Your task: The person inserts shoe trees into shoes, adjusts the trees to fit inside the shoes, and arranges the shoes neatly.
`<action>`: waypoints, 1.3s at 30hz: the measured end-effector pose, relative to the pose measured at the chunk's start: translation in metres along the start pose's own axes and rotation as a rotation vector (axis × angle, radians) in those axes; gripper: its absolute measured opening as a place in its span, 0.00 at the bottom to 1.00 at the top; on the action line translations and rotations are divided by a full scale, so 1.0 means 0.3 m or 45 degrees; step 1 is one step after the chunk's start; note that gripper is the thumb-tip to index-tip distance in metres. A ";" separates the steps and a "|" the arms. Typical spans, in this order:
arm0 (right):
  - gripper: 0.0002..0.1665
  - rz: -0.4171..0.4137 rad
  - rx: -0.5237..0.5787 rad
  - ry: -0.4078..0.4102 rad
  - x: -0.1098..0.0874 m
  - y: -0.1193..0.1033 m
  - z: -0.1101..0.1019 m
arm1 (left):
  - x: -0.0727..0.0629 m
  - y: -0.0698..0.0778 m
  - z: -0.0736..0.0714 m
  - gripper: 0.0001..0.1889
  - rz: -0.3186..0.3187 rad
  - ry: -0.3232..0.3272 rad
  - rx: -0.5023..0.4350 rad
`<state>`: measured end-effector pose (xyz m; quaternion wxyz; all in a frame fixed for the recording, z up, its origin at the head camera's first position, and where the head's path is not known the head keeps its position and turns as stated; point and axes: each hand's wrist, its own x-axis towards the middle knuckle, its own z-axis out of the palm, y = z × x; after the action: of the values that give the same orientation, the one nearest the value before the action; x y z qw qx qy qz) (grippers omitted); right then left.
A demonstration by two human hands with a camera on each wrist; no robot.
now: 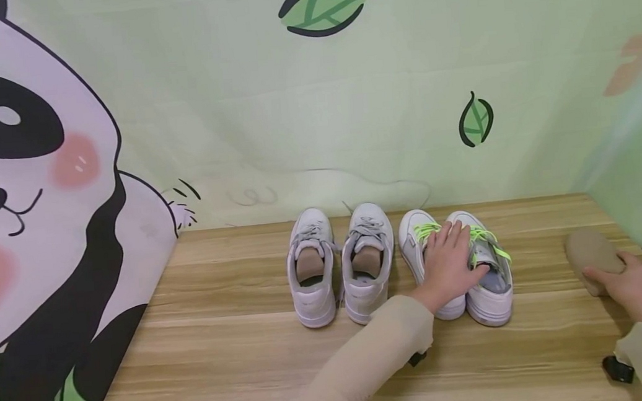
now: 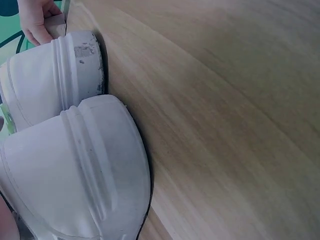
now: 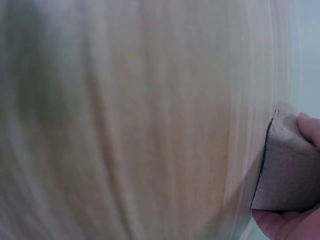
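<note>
A pair of white sneakers with neon-green laces stands right of centre: the left sneaker [image 1: 411,234] and the right sneaker [image 1: 492,309]. My left hand [image 1: 450,267] rests across the two with fingers extended, its thumb by the right one's opening. In the left wrist view the white heels [image 2: 55,185] fill the left side. At the far right, my right hand [image 1: 637,284] grips a beige molded-pulp shoe insert [image 1: 593,256] by its near end, thumb on top. The right wrist view shows the insert's blunt end [image 3: 292,175] between thumb and fingers.
Left of these stands another white pair with grey laces, a left shoe [image 1: 313,303] and a right shoe [image 1: 367,296], each with a brownish insert inside. The wood-grain tabletop [image 1: 214,357] meets a green cloth backdrop [image 1: 226,120] printed with a panda and leaves.
</note>
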<state>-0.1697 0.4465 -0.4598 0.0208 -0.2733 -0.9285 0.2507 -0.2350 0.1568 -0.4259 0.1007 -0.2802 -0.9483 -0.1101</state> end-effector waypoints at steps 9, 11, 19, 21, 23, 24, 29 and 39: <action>0.51 -0.015 0.006 0.017 0.000 0.008 0.003 | 0.016 0.015 0.018 0.38 0.001 -0.047 0.121; 0.52 -0.017 0.005 0.019 -0.001 0.010 0.003 | 0.020 0.018 0.019 0.38 -0.004 -0.082 0.122; 0.52 -0.022 0.010 0.003 -0.003 0.011 0.003 | 0.036 0.034 0.015 0.33 -0.059 -0.231 0.130; 0.52 -0.028 0.013 0.002 -0.006 0.009 0.003 | 0.040 0.038 0.015 0.32 -0.078 -0.255 0.129; 0.51 -0.037 0.016 0.003 -0.009 0.006 0.002 | 0.043 0.041 0.016 0.31 -0.098 -0.272 0.127; 0.51 -0.039 0.016 0.003 -0.010 0.006 0.003 | 0.044 0.042 0.016 0.31 -0.105 -0.275 0.128; 0.51 -0.050 0.019 0.004 -0.012 0.004 0.004 | 0.048 0.046 0.015 0.29 -0.117 -0.282 0.169; 0.51 -0.035 0.008 0.003 -0.005 0.006 0.004 | 0.048 0.048 0.004 0.23 -0.103 -0.249 0.201</action>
<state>-0.1677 0.4464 -0.4614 0.0263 -0.2608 -0.9313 0.2529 -0.2390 0.1764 -0.4210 0.0250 -0.2423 -0.9698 -0.0112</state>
